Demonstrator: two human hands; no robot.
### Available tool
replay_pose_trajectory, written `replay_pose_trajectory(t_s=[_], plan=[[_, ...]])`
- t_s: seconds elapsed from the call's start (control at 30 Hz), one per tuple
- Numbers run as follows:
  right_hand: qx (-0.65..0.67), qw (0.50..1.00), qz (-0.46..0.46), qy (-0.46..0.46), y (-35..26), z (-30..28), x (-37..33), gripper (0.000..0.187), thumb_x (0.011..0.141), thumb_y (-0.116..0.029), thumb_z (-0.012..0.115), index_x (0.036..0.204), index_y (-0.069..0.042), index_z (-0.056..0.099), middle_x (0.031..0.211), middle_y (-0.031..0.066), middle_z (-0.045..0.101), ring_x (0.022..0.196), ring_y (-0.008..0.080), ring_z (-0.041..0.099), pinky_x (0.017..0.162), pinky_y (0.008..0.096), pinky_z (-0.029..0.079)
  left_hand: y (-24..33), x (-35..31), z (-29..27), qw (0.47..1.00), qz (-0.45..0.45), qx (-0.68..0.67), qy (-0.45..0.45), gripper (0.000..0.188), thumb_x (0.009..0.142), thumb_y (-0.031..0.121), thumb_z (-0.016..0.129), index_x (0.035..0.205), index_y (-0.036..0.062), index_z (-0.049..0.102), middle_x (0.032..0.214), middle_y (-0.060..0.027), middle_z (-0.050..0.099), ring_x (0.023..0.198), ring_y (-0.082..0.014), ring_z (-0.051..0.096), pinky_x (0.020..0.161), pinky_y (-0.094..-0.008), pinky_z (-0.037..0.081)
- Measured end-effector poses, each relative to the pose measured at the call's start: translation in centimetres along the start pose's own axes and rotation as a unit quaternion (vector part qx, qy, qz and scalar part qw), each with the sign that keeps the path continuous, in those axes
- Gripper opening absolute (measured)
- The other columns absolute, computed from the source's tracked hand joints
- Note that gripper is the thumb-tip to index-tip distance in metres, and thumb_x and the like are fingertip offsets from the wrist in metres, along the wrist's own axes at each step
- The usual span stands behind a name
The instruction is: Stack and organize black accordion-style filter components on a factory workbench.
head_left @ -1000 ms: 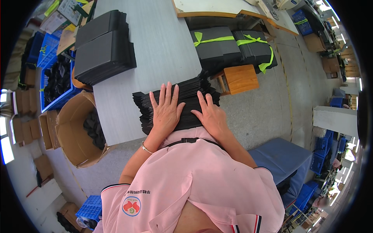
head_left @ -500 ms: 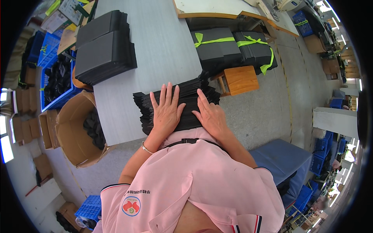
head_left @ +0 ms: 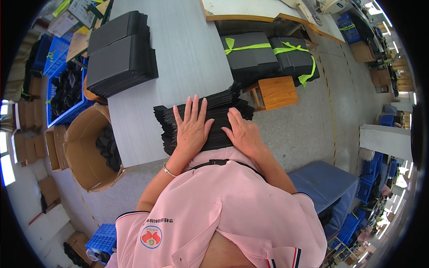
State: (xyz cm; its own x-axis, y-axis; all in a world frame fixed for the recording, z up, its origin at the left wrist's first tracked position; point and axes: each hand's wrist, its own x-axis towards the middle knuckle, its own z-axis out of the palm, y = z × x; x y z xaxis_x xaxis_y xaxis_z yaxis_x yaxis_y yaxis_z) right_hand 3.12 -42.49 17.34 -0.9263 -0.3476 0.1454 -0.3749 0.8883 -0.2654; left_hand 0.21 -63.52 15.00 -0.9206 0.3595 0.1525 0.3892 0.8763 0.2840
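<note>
A thick row of thin black pieces [head_left: 218, 134], standing on edge and packed face to face, lies at the table's near edge against my body. My left hand [head_left: 192, 129] rests flat across its left part, fingers stretched and spread. On the right part lies my right hand [head_left: 245, 135], its fingers bent and the thumb apart from them, touching the edges of the pieces. No piece is seen lifted out. What the black pieces are cannot be made out.
A tall stack of black panels [head_left: 118, 58] stands on the grey table [head_left: 187, 58]. Bundles tied with yellow-green strips [head_left: 250, 46] sit beyond a wooden stool [head_left: 278, 93]. To the left are an open cardboard box [head_left: 85, 154] and a blue crate [head_left: 67, 117]; a blue padded bench [head_left: 319, 181] is at right.
My right index finger has drawn back and bent more, and its tip sits slightly nearer my body. My left hand and the black pieces stay nearly as they were.
</note>
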Motion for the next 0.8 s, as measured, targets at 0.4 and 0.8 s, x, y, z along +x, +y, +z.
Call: replay_pose_trajectory(t_s=[0.4,0.8], plan=[[-0.012,0.998,0.051,-0.026,-0.9,0.2,1.5,0.074,0.093,-0.036,0.078,0.151,-0.002,0.046,0.128,0.0112,0.056,0.079,0.0235,0.071,0.066,0.0348,0.058,0.0,-0.1,0.0,1.0,-0.007,0.004,-0.017,0.067,0.107,0.043,0.055,0.163,0.0093,0.039,0.171,-0.0146,0.031,0.16,-0.0323,0.023,0.126,-0.0657,0.006],[0.011,0.999,0.042,0.009,-0.8,0.1,1.2,0.059,0.094,-0.03,0.078,0.139,-0.001,0.054,0.152,0.0159,0.05,0.083,0.0263,0.073,0.07,0.0358,0.059,0.0,0.0,-0.1,1.0,-0.002,-0.003,-0.003,0.067,0.105,0.042,0.057,0.161,0.0087,0.041,0.169,-0.0151,0.034,0.159,-0.0325,0.025,0.125,-0.0665,0.007]])
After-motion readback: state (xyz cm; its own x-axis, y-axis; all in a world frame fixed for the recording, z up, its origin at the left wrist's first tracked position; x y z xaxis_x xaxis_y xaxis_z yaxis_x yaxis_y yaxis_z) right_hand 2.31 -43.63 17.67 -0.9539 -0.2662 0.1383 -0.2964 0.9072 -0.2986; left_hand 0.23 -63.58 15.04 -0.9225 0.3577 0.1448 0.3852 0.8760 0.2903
